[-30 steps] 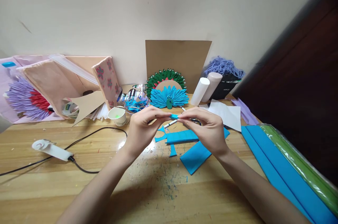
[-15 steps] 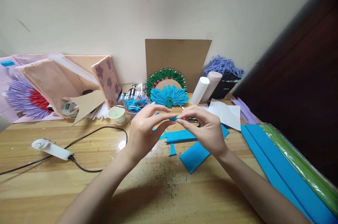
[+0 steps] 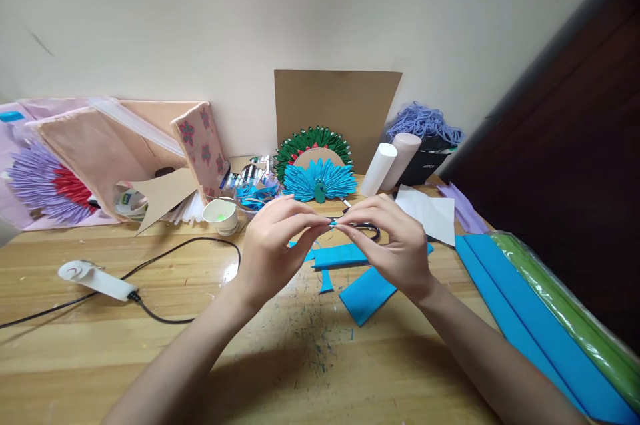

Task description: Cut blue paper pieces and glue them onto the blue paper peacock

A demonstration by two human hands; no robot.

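My left hand (image 3: 277, 245) and my right hand (image 3: 395, 238) meet fingertip to fingertip above the wooden table (image 3: 150, 345). Together they pinch a small blue paper piece (image 3: 332, 224), most of it hidden by the fingers. Below the hands lie blue paper strips (image 3: 340, 255) and a blue folded sheet (image 3: 367, 295). Black-handled scissors (image 3: 367, 228) rest just behind my right hand. A blue and green paper peacock fan (image 3: 317, 175) stands at the back against a brown cardboard sheet (image 3: 337, 105).
A white glue gun (image 3: 95, 278) with a black cord (image 3: 180, 251) lies at the left. A paper cup (image 3: 221, 216), pink boxes (image 3: 115, 151) and a purple paper fan (image 3: 37, 185) crowd the back left. White rolls (image 3: 387, 168), purple yarn (image 3: 423, 125), white paper (image 3: 430, 211) and blue and green sheets (image 3: 540, 318) sit at the right.
The hands have closed in over the blue piece, so less of it shows. The white stick seen between the fingers a second ago is out of sight.
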